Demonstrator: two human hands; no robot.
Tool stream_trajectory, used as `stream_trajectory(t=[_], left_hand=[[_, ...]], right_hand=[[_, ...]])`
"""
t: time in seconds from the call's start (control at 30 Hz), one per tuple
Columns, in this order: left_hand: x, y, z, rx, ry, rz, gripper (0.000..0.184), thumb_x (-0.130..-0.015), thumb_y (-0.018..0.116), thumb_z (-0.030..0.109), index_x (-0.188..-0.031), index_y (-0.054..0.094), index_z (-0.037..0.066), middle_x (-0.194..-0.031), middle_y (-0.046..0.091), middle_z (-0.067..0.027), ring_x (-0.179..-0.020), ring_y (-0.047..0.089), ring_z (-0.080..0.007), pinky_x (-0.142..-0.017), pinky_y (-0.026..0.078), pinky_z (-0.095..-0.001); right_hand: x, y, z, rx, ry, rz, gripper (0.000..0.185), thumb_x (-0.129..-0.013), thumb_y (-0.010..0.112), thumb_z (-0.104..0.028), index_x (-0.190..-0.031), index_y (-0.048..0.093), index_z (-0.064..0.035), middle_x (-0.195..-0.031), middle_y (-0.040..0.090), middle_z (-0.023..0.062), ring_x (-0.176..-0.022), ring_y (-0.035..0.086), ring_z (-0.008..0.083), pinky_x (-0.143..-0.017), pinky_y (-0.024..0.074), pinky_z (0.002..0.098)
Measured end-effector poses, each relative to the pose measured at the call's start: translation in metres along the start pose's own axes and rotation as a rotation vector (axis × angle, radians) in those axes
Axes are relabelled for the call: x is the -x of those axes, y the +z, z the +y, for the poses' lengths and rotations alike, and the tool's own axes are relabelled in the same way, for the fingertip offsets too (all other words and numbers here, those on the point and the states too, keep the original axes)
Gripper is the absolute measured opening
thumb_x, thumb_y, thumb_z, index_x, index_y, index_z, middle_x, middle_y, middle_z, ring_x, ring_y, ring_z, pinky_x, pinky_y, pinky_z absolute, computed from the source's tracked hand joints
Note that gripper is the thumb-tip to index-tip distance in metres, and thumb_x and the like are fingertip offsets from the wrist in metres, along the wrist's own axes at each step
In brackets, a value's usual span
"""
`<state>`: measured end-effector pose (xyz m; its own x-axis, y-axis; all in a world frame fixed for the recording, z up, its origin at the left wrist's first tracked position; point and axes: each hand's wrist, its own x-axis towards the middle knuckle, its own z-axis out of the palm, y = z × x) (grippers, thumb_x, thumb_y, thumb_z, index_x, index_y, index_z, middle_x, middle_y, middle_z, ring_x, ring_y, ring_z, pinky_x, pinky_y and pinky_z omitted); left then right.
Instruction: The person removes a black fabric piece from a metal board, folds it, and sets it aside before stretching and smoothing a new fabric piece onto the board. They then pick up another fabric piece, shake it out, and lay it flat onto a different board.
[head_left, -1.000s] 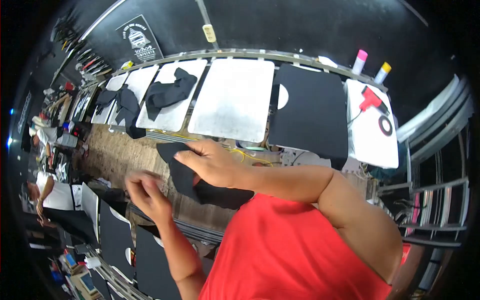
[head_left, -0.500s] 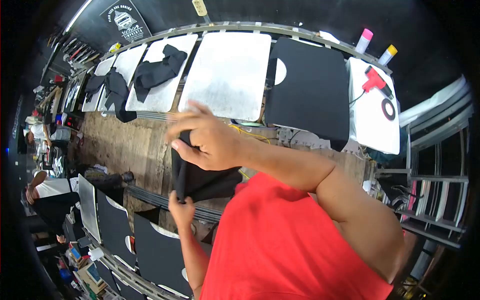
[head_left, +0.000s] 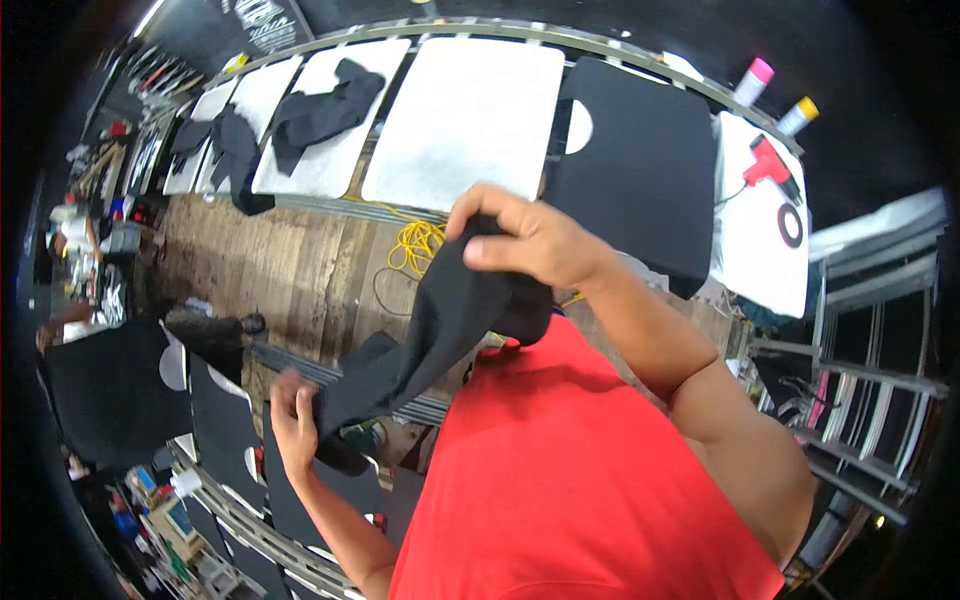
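Observation:
A black T-shirt (head_left: pixel 455 310) hangs bunched and twisted between my two hands, in front of my red shirt. My right hand (head_left: pixel 530 240) grips its upper end, thumb and fingers closed on the cloth. Lower and to the left, my left hand (head_left: pixel 295 430) holds the other end at its edge; the fingers there are slightly smeared by motion. Folds hide the garment's collar and sleeves.
Beyond are a bare white board (head_left: pixel 465 120), a board covered in black fabric (head_left: pixel 635 170), and one bearing a red heat gun (head_left: pixel 770 165). Black garments (head_left: pixel 325 115) lie on other boards. A yellow cable (head_left: pixel 415 245) coils on the floor. At left, a co-worker stands behind black fabric (head_left: pixel 115 390).
My hands have moved apart, the right one to the right and the left one down-left, stretching the T-shirt between them. The co-worker's black fabric now hangs spread out.

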<state>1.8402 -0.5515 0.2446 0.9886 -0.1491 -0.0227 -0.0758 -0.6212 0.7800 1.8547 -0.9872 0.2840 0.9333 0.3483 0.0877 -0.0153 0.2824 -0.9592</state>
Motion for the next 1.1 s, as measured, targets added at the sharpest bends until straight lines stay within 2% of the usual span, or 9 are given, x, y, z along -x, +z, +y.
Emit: stream_trajectory(t=[0.1, 0.13, 0.27, 0.4, 0.73, 0.8, 0.87, 0.97, 1.1], left_hand=[[-0.023, 0.049, 0.062, 0.307, 0.273, -0.136, 0.084, -0.084, 0.068, 0.05, -0.142, 0.037, -0.003, -0.141, 0.047, -0.0215, -0.134, 0.043, -0.0323, -0.11, 0.034, -0.0441], [-0.03, 0.064, 0.079, 0.044, 0.432, -0.184, 0.08, -0.081, 0.075, 0.04, -0.14, 0.042, -0.002, -0.137, 0.051, -0.0199, -0.132, 0.045, -0.0302, -0.11, 0.033, -0.0431], [-0.048, 0.12, 0.096, 0.518, 0.021, -0.584, 0.04, -0.08, 0.075, 0.011, -0.115, 0.062, -0.002, -0.101, 0.067, -0.0056, -0.094, 0.061, -0.0127, -0.084, 0.048, -0.0286], [-0.052, 0.092, 0.097, 0.68, 0.112, -0.483, 0.015, -0.082, 0.067, 0.001, -0.097, 0.063, 0.001, -0.087, 0.063, 0.0013, -0.08, 0.056, -0.0069, -0.071, 0.045, -0.0233], [-0.052, 0.081, 0.11, 0.979, -0.049, -0.523, 0.042, -0.082, 0.073, 0.006, -0.12, 0.055, 0.0, -0.109, 0.065, -0.0058, -0.098, 0.061, -0.0114, -0.088, 0.047, -0.0256], [-0.048, 0.082, 0.11, 0.971, -0.067, -0.494, 0.043, -0.082, 0.072, 0.005, -0.12, 0.055, 0.0, -0.11, 0.065, -0.0069, -0.098, 0.061, -0.0124, -0.088, 0.048, -0.0258], [-0.043, 0.086, 0.108, 0.974, -0.085, -0.488, 0.044, -0.082, 0.072, 0.005, -0.121, 0.054, 0.0, -0.11, 0.065, -0.0079, -0.098, 0.062, -0.0134, -0.087, 0.048, -0.0261], [-0.035, 0.088, 0.103, 0.993, -0.117, -0.351, 0.046, -0.081, 0.073, 0.006, -0.121, 0.052, 0.0, -0.109, 0.066, -0.0096, -0.096, 0.064, -0.0145, -0.084, 0.05, -0.0271], [-0.029, 0.093, 0.103, 0.968, -0.147, -0.321, 0.044, -0.082, 0.073, 0.008, -0.12, 0.052, 0.001, -0.105, 0.066, -0.0084, -0.09, 0.065, -0.0123, -0.078, 0.052, -0.0237]], right_hand=[[-0.015, 0.012, -0.008, -0.021, -0.006, -0.079, 0.039, -0.085, 0.051, 0.001, -0.123, 0.05, -0.0037, -0.104, 0.056, 0.0024, -0.099, 0.052, 0.0093, -0.089, 0.0416, 0.0235], [-0.019, 0.017, -0.003, 0.007, 0.024, -0.169, 0.045, -0.083, 0.049, 0.004, -0.127, 0.049, -0.0036, -0.109, 0.057, 0.004, -0.1, 0.054, 0.0107, -0.091, 0.0429, 0.0244], [-0.023, 0.038, -0.016, -0.05, -0.019, -0.247, 0.057, -0.082, 0.047, 0.005, -0.138, 0.041, -0.0011, -0.119, 0.057, 0.0071, -0.108, 0.056, 0.013, -0.095, 0.0427, 0.0259], [-0.011, 0.022, -0.024, -0.093, 0.045, -0.107, 0.067, -0.084, 0.05, 0.003, -0.148, 0.03, 0.0006, -0.124, 0.058, 0.0123, -0.114, 0.055, 0.0143, -0.099, 0.0413, 0.0272], [0.003, -0.046, 0.033, -0.297, 0.228, 0.12, 0.063, -0.088, 0.056, -0.002, -0.145, 0.03, 0.002, -0.115, 0.065, 0.0173, -0.102, 0.063, 0.0214, -0.091, 0.0488, 0.0314], [-0.002, -0.079, 0.09, 0.034, 0.244, 0.52, 0.054, -0.085, 0.06, -0.006, -0.135, 0.039, 0.0041, -0.109, 0.064, 0.0182, -0.099, 0.063, 0.0265, -0.089, 0.0499, 0.0356], [0.013, -0.137, 0.18, 1.14, 0.214, 0.78, 0.054, -0.081, 0.068, -0.015, -0.126, 0.045, 0.0023, -0.118, 0.058, 0.0223, -0.109, 0.059, 0.0335, -0.092, 0.0493, 0.0414], [0.035, -0.14, 0.225, 1.405, 0.274, 0.808, 0.062, -0.071, 0.078, -0.018, -0.121, 0.047, 0.0011, -0.136, 0.04, 0.0227, -0.128, 0.038, 0.0415, -0.105, 0.0376, 0.0468], [0.034, -0.13, 0.244, 1.601, 0.519, 0.746, 0.067, -0.07, 0.08, -0.024, -0.125, 0.046, -0.0036, -0.137, 0.039, 0.0172, -0.129, 0.037, 0.0371, -0.105, 0.0341, 0.0552]])
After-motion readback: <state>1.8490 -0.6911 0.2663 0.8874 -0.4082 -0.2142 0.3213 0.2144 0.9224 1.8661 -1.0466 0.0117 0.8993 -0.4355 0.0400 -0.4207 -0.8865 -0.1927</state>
